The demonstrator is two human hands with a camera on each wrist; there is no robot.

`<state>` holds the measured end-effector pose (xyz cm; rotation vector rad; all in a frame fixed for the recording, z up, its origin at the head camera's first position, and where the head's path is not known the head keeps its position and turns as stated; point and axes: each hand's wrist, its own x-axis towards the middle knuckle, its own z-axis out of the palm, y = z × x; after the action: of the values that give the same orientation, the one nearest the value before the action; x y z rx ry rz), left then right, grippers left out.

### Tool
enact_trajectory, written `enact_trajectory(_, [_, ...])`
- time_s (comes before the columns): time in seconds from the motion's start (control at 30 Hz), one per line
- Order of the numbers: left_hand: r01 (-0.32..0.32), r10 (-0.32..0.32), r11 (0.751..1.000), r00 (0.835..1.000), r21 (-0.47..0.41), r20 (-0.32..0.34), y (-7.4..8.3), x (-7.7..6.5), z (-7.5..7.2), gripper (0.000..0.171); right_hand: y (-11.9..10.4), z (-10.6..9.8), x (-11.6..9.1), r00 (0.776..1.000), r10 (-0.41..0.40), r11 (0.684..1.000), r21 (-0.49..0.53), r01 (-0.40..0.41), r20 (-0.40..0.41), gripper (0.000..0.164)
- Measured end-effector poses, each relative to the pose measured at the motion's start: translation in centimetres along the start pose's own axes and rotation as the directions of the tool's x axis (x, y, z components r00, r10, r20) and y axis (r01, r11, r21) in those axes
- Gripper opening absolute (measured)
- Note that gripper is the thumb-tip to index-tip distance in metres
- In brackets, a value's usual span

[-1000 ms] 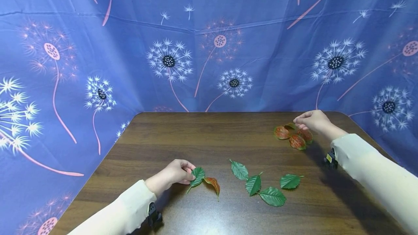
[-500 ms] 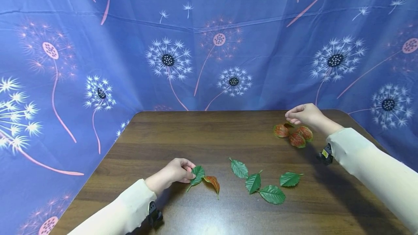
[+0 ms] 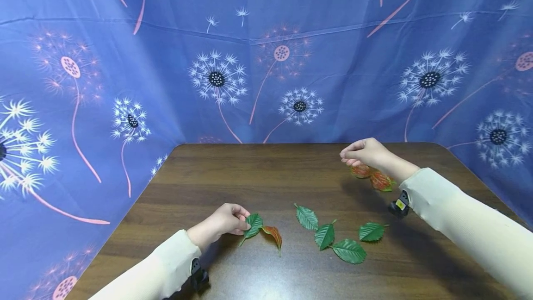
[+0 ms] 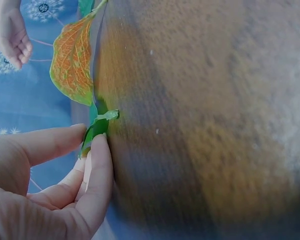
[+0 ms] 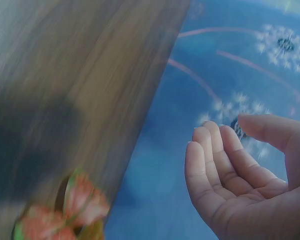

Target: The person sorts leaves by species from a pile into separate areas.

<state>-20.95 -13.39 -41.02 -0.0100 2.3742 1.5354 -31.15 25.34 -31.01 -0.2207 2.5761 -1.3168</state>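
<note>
My left hand (image 3: 222, 225) pinches a green leaf (image 3: 253, 225) between thumb and fingers, low over the table. In the left wrist view that leaf (image 4: 93, 131) shows edge-on, its pale stem pointing away from the hand. Beside it lies a single orange-red leaf (image 3: 273, 234) with a curled tip. My right hand (image 3: 368, 154) hovers over the back right of the table, fingers loosely bent and holding nothing. Below and behind it sit several red leaves (image 3: 381, 181), partly hidden by the hand and wrist. The right wrist view catches some of these red leaves (image 5: 85, 200) too.
Several green leaves lie right of the middle, among them one leaf (image 3: 371, 231) apart from the others and a larger one (image 3: 349, 250) nearest the front. The brown wooden table (image 3: 250, 175) ends at a blue dandelion-print cloth (image 3: 266, 82) behind and at the sides.
My right hand has moved left across the red leaves, covering part of them, with nothing taken. The left hand keeps its pinch on the green leaf and has stayed in place.
</note>
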Motion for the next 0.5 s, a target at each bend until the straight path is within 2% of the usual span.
enact_trajectory(0.23, [-0.006,0.006,1.000,1.000,-0.003,-0.004,-0.3,0.1,0.0,0.021,-1.7,3.4,0.1,0.998,-0.040,0.999,0.026,0.038,0.058,0.036])
enact_trajectory(0.5, [0.004,-0.004,1.000,1.000,0.011,-0.014,-0.2,0.1,0.0,0.018,-3.6,7.3,-0.3,0.981,-0.142,0.988,0.082,0.132,0.134,0.028])
